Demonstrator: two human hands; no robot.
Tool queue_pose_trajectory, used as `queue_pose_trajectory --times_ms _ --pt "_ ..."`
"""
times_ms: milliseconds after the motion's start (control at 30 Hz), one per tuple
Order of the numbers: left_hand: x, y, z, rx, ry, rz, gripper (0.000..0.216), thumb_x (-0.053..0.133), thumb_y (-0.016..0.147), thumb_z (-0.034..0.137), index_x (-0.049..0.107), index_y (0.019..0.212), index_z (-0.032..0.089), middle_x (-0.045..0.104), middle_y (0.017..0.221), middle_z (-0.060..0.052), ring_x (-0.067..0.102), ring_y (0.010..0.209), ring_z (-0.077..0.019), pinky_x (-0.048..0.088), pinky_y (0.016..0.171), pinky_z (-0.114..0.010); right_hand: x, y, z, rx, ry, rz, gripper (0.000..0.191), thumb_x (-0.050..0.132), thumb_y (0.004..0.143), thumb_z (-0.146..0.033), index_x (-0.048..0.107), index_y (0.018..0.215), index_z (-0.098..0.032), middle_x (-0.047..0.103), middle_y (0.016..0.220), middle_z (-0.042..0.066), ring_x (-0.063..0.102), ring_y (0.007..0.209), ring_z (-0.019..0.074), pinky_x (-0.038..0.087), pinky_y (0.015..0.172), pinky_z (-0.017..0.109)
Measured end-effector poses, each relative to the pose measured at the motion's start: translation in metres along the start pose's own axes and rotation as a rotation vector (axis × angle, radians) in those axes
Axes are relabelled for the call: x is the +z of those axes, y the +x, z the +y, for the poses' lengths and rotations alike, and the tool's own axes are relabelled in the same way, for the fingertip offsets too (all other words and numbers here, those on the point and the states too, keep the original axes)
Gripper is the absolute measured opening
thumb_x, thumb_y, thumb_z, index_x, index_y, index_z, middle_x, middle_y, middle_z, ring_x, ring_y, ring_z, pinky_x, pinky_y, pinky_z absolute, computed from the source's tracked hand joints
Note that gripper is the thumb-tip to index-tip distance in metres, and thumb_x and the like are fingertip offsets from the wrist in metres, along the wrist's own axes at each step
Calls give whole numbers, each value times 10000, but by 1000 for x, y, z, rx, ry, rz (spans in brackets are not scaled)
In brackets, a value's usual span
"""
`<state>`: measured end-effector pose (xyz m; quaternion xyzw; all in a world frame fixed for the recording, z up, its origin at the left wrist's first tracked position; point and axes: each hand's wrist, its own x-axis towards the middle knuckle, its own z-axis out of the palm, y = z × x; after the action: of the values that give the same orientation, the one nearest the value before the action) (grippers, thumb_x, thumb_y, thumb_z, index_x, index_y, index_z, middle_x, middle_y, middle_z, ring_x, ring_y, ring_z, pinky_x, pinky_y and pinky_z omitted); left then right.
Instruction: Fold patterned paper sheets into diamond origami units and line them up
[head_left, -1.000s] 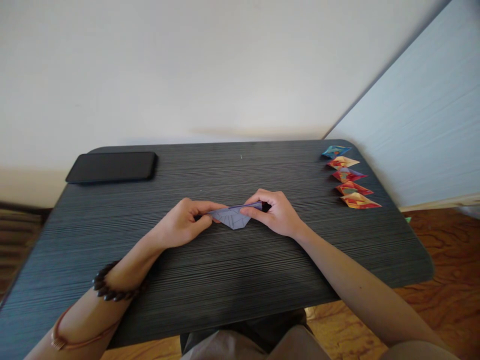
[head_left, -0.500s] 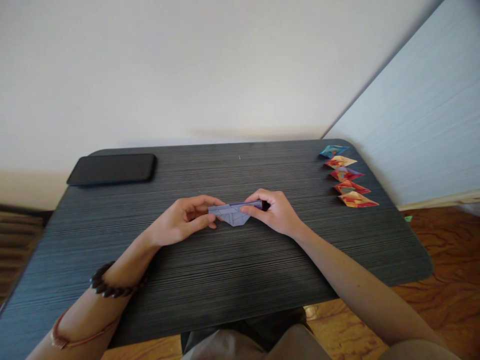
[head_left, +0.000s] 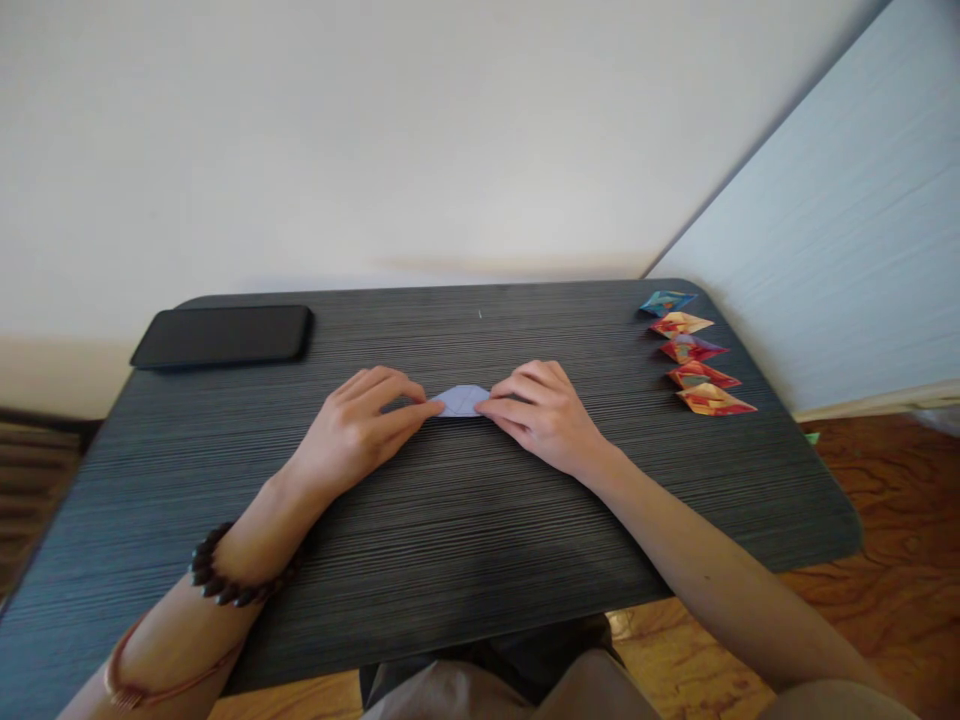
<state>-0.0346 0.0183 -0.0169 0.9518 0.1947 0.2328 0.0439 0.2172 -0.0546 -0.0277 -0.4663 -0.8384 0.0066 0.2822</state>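
A small folded piece of lilac paper (head_left: 459, 399) lies flat on the dark striped table (head_left: 450, 560), near its middle. My left hand (head_left: 358, 428) presses on the paper's left end with its fingertips drawn together. My right hand (head_left: 540, 412) presses on the right end in the same way. Only the middle of the paper shows between the two hands; both ends are hidden under my fingers. A dark bead bracelet and a red cord sit on my left wrist.
A black phone (head_left: 223, 336) lies face down at the table's back left corner. Several colourful folded paper pieces (head_left: 694, 352) lie in a row along the back right edge. A pale panel (head_left: 840, 250) rises right of the table. Wooden floor shows below.
The paper was held up on edge between my fingers; now it lies flat on the table, a little farther from me, with both hands pressing down on it.
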Motion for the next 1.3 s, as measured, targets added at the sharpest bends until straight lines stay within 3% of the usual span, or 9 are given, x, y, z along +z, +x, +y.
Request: queue_pose_trajectory --times_ms 167,500,800,1300 --pt "2 2 6 9 92 -171 248 512 891 221 638 1104 229 633 984 -55 553 929 -203 466 814 -362 2 -1 -1 8 -51 -92 215 487 928 -239 684 1014 -247 684 983 -1 504 928 177 339 824 357" --pt "10 4 16 12 172 -118 202 508 899 225 634 1047 171 641 944 -59 544 921 -214 475 801 -358 -2 2 -11 152 0 -127 213 488 928 -266 697 959 -231 693 941 12 523 925 177 314 815 349" --pt "14 7 15 -67 50 -136 186 462 923 208 628 985 151 633 916 -70 553 853 -185 481 797 -349 2 0 -6 329 113 -144 205 541 894 -377 677 862 -227 670 872 14 504 865 180 291 779 344" --pt "16 6 14 -133 -13 -138 189 456 931 242 620 973 159 626 909 -67 541 864 -189 474 815 -357 3 -1 1 403 99 -145 317 521 870 -497 662 801 -222 621 887 26 483 885 194 271 763 352"
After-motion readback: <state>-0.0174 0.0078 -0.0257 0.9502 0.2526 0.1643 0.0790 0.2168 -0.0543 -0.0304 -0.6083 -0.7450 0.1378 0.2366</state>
